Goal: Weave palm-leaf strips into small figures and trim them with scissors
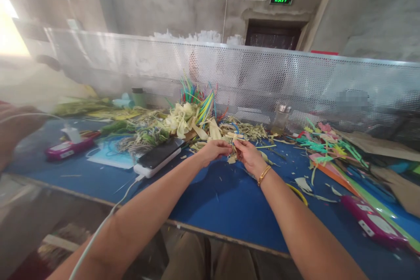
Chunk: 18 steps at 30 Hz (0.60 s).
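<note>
Both my hands meet over the blue table [223,197], near its middle. My left hand [214,149] is closed in a pinch on a pale straw-coloured leaf strip [233,148]. My right hand [248,154], with a gold bracelet on the wrist, pinches the same strip from the other side. A heap of pale and green leaf strips [183,123] lies just behind the hands, with a bundle of coloured strips [198,95] standing up in it.
A phone on a white power bank [158,156] with a cable lies left of my hands. A pink device [67,148] sits far left, another [372,223] at the right. A glass jar [281,119] and coloured paper scraps [324,144] lie right. A perforated metal screen [262,78] backs the table.
</note>
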Tool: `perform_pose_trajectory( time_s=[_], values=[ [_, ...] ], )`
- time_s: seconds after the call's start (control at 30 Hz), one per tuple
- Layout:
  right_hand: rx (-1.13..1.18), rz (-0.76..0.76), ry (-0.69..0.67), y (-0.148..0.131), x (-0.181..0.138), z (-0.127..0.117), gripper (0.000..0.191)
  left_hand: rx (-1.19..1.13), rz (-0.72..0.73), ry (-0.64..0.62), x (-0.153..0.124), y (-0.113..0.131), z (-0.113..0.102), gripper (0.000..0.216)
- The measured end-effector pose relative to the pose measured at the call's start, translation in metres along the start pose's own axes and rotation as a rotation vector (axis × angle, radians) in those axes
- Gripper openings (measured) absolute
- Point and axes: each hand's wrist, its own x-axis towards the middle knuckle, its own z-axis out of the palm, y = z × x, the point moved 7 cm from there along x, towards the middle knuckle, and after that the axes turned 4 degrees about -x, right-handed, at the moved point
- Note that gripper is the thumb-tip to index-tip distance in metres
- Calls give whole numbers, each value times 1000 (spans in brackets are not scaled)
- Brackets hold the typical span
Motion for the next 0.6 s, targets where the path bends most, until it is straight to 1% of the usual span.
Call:
perform_pose_trajectory(
  time_s=[0.07,0.2,0.27,0.5,0.6],
  values=[
    [-9,-14,7,0,0,1,41,39,18,13,0,1,0,32],
    [-23,-37,25,-1,-1,2,40,144,128,56,-1,9,1,24],
    [-31,-33,26,-1,-1,3,40,173,167,55,-1,11,2,21],
    [-54,1,5,1,-3,4,36,203,176,11,-2,12,5,11],
    [-54,10,-11,0,-3,3,35,209,179,-7,-3,14,6,9]
  ],
)
